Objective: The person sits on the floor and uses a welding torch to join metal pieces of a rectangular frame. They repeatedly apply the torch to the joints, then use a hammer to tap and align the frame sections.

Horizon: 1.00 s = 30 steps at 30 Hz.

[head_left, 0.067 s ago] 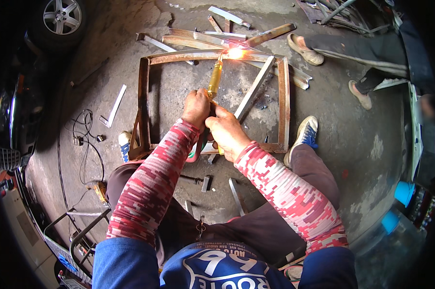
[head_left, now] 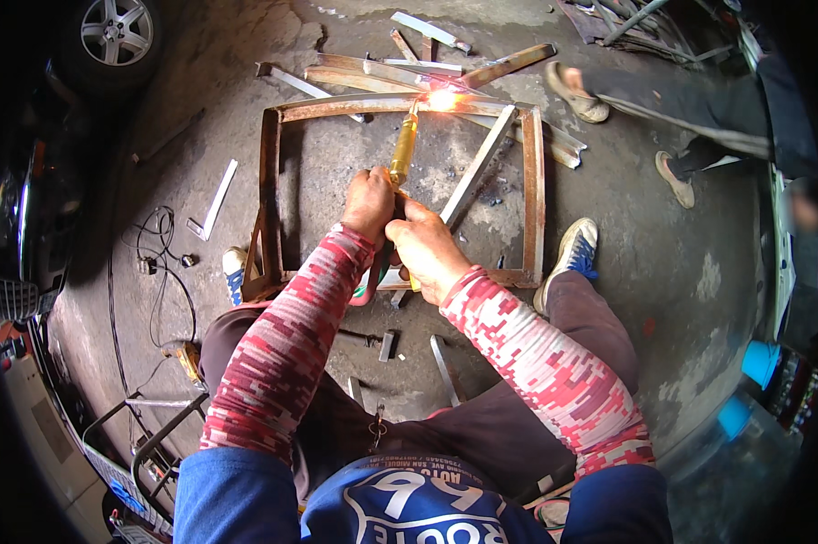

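Note:
Both of my hands are closed around a brass gas torch (head_left: 404, 154), with the left hand (head_left: 370, 205) ahead of the right hand (head_left: 424, 247). At the torch's tip burns a bright orange-white glow (head_left: 442, 99), at the far bar of a rusty rectangular metal frame (head_left: 268, 186). That far bar bows slightly, and the glare hides the heated spot. A pale metal bar (head_left: 477, 166) slants across the right part of the frame. Green and red hose shows below my hands.
Several loose metal bars (head_left: 508, 65) lie beyond the frame. Another person's leg and shoe (head_left: 579, 95) are at the far right. A car wheel (head_left: 116, 30) stands at upper left, with a coiled cable (head_left: 159, 240) on the floor below. My shoes (head_left: 579, 247) flank the frame.
The other person's nearer leg and shoe at the far right have shifted slightly and look blurred. My hands, the torch and the frame hold the same place.

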{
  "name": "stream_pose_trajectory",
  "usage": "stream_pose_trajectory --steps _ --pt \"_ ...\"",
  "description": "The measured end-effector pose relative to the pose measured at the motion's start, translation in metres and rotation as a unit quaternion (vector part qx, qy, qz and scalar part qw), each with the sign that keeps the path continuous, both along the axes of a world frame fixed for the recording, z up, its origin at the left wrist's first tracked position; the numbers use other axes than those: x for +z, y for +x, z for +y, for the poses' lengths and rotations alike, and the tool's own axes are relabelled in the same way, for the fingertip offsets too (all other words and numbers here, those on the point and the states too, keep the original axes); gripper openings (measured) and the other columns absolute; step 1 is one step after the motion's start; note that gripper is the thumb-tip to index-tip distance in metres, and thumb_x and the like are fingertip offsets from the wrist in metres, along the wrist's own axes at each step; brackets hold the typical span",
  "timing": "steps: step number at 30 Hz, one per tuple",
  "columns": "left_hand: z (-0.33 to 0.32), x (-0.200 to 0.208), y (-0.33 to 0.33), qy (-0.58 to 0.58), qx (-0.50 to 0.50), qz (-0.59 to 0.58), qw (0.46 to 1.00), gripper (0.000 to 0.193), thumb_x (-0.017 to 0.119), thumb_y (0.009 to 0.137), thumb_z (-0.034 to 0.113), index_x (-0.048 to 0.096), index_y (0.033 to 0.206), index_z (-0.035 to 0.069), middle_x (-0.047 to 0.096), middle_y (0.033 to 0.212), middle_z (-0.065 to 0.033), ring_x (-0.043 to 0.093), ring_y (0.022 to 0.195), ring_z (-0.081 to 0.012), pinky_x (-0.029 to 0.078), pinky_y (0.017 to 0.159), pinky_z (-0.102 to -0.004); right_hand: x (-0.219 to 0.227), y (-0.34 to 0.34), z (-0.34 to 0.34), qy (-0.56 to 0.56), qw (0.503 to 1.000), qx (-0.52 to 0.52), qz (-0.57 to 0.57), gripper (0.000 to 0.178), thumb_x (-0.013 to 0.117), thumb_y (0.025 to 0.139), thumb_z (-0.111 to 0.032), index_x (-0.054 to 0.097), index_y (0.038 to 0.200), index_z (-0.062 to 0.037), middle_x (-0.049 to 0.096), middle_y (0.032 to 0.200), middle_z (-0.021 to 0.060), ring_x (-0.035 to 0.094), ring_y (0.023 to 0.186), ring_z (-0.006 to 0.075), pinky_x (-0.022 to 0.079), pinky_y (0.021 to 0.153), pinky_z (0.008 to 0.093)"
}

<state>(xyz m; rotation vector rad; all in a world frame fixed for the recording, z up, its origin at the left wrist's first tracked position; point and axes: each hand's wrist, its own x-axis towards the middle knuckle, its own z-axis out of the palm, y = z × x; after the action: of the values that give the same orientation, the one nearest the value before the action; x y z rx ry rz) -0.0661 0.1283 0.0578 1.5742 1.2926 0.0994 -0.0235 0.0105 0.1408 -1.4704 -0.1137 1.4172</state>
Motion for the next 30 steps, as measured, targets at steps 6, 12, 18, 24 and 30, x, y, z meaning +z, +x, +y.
stream_pose_trajectory --steps 6,12,18,24,30 --pt "0.000 -0.010 -0.004 0.073 -0.065 0.011 0.995 0.024 0.040 0.095 0.015 0.058 0.096 -0.001 0.061 0.100 -0.0240 0.062 0.090 -0.0401 0.050 0.077 -0.0457 0.002 0.000 -0.001 -0.003 1.000 -0.005 -0.003 0.059 0.045 0.085 -0.007 0.044 0.142 -0.0161 0.055 0.080 0.0000 0.051 0.056 0.0084 0.035 0.042 0.0236" --pt "0.003 -0.009 0.000 0.112 -0.107 0.021 0.988 0.015 0.048 0.091 0.010 0.058 0.096 -0.001 0.060 0.100 -0.0246 0.061 0.091 -0.0409 0.051 0.078 -0.0459 -0.001 0.002 0.003 -0.005 1.000 -0.002 -0.022 0.059 0.045 0.085 -0.007 0.044 0.143 -0.0163 0.055 0.079 -0.0004 0.049 0.055 0.0078 0.035 0.042 0.0236" --pt "0.001 -0.004 0.002 0.014 -0.007 -0.031 0.999 0.014 0.049 0.090 0.008 0.057 0.096 -0.002 0.061 0.099 -0.0250 0.062 0.089 -0.0401 0.052 0.077 -0.0456 0.002 0.002 0.003 -0.002 1.000 -0.003 -0.019 0.059 0.045 0.085 -0.008 0.044 0.143 -0.0159 0.054 0.079 -0.0007 0.049 0.055 0.0075 0.036 0.042 0.0234" --pt "-0.001 0.005 0.006 -0.041 0.033 -0.039 0.998 0.020 0.044 0.094 0.011 0.058 0.096 -0.003 0.061 0.096 -0.0234 0.063 0.083 -0.0358 0.052 0.071 -0.0437 0.003 0.003 0.002 -0.001 1.000 -0.005 -0.015 0.059 0.045 0.084 -0.008 0.043 0.143 -0.0157 0.054 0.080 -0.0008 0.049 0.057 0.0074 0.036 0.043 0.0231" --pt "-0.004 0.012 0.006 -0.066 0.048 -0.053 0.995 0.027 0.038 0.096 0.015 0.058 0.098 -0.003 0.061 0.095 -0.0218 0.063 0.081 -0.0326 0.051 0.069 -0.0414 0.003 0.004 0.003 -0.008 1.000 0.000 -0.026 0.060 0.044 0.084 -0.008 0.043 0.144 -0.0152 0.054 0.081 -0.0008 0.049 0.057 0.0071 0.037 0.044 0.0231"
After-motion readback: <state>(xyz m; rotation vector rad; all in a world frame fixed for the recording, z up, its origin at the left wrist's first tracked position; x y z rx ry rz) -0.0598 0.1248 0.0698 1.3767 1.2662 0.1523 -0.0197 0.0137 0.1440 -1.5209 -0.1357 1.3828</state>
